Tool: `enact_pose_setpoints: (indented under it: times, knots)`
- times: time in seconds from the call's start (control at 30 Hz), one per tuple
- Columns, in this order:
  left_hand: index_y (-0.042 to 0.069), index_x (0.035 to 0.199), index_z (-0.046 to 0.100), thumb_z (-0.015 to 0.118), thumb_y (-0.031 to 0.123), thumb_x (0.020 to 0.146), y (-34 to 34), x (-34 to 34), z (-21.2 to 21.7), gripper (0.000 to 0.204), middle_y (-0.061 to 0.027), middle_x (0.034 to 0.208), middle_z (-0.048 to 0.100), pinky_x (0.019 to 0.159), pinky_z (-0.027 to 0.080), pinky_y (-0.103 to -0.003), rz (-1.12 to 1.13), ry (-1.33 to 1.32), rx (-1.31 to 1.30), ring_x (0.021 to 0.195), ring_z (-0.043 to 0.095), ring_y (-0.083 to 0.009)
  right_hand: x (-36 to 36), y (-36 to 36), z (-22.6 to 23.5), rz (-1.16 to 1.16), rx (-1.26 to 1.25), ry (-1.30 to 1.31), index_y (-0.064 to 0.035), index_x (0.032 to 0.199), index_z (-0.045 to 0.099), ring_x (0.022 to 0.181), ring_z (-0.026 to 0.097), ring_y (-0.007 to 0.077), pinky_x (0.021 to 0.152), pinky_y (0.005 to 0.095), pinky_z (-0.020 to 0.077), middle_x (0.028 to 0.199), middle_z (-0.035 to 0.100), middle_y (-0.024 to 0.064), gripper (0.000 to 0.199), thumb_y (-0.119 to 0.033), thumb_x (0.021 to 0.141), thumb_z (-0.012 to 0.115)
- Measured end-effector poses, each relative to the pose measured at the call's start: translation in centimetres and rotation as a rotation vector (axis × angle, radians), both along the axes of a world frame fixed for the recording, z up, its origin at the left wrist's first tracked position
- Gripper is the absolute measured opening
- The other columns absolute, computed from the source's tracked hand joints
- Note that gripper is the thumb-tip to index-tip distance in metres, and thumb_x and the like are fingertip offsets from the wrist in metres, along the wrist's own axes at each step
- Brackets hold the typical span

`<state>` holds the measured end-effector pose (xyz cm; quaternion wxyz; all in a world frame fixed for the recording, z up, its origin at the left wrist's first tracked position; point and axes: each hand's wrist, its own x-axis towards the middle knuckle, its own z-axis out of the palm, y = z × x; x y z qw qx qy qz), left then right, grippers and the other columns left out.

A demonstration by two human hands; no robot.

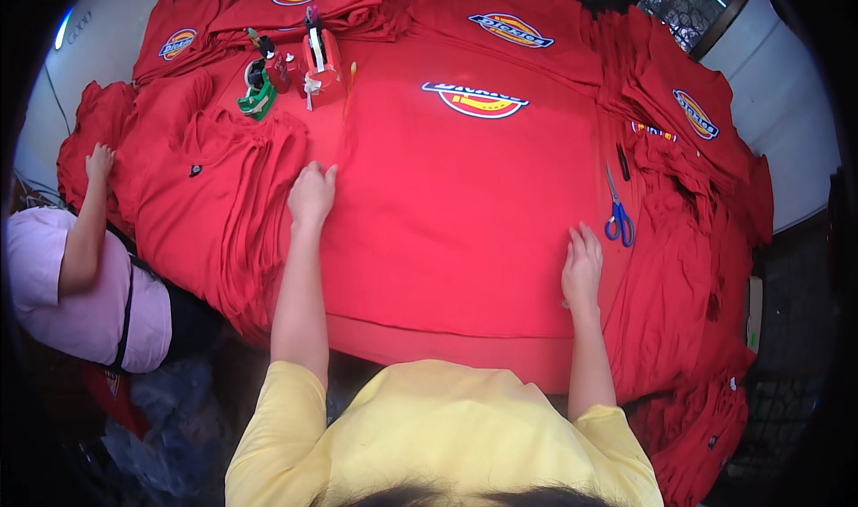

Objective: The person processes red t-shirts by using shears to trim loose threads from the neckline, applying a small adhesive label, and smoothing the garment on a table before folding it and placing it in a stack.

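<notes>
pressing left hand (311,194), right hand (582,266) flat (fingers spread) on red shirt (465,203), collar end pointing away

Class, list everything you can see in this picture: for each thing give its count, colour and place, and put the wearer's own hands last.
Spread shirt: one, red with oval emblem, centre, under both hands.
Shirt stacks: several, red, all around the table.
Scissors: one, blue handles, right of the spread shirt.
Tape dispenser: one, green, far left.
Tape dispenser: one, red, beside the green one.
Co-worker: one, pink top, left edge, hand on a stack.
Left hand: flat on the shirt's left edge.
Right hand: flat near its right edge.
</notes>
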<state>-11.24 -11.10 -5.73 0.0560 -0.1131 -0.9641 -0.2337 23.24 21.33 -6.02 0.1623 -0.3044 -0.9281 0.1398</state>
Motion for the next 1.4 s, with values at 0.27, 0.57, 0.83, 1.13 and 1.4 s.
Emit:
enact_pose_setpoints:
  times: [0.27, 0.57, 0.83, 1.13, 1.4]
  knots:
    - [0.002, 0.089, 0.062, 0.067, 0.021, 0.083, 0.6, -8.4, -3.3, 0.02, -0.0145, 0.085, 0.067, 0.072, 0.05, -0.042, 0.081, -0.131, 0.423, 0.079, 0.065, -0.0334, -7.0, 6.3, -3.1, -0.001, 0.169, 0.012, 0.0028, 0.131, 0.048, 0.133, 0.036, 0.035, 0.112, 0.0424, 0.0276, 0.14, 0.042, 0.0205, 0.042, -0.019, 0.095, 0.049]
    - [0.003, 0.131, 0.048, 0.052, 0.021, 0.091, 11.3, -7.2, -4.0, 0.044, -0.0196, 0.136, 0.045, 0.109, 0.031, -0.041, -0.328, 0.314, -0.032, 0.13, 0.038, -0.0342, -18.4, 13.3, -2.1, -0.068, 0.192, -0.113, -0.0115, 0.143, 0.038, 0.141, 0.024, 0.0329, 0.115, 0.0446, 0.018, 0.149, 0.031, 0.0181, 0.056, -0.042, 0.096, 0.044]
    - [0.009, 0.142, 0.039, 0.05, 0.033, 0.094, 10.4, -7.8, -1.4, 0.055, -0.0184, 0.15, 0.029, 0.115, 0.021, -0.042, -0.389, 0.029, 0.197, 0.14, 0.024, -0.0336, -17.6, 16.2, -1.5, -0.05, -0.035, -0.043, -0.0139, 0.147, 0.032, 0.144, 0.015, 0.0313, 0.116, 0.0463, 0.0085, 0.155, 0.02, 0.0162, 0.063, -0.05, 0.096, 0.04]
    - [0.01, 0.135, 0.05, 0.054, 0.025, 0.093, -7.2, 9.3, -3.4, 0.044, -0.0099, 0.145, 0.041, 0.112, 0.025, -0.046, -0.38, 0.279, -0.294, 0.135, 0.035, -0.0331, 3.1, -1.5, -2.2, 0.003, 0.2, -0.177, -0.0081, 0.142, 0.038, 0.142, 0.021, 0.033, 0.115, 0.0505, 0.0112, 0.153, 0.025, 0.0166, 0.052, -0.031, 0.097, 0.048]
    - [-0.002, 0.101, 0.054, 0.075, 0.034, 0.078, -10.5, 13.2, -0.5, 0.047, -0.0197, 0.096, 0.059, 0.078, 0.048, -0.041, -0.08, -0.18, 0.013, 0.088, 0.059, -0.0354, 12.0, -1.5, -1.6, -0.339, -0.009, 0.129, -0.0006, 0.102, 0.059, 0.095, 0.055, 0.0288, 0.085, 0.0418, 0.0428, 0.101, 0.057, 0.0137, 0.017, -0.013, 0.091, 0.057]
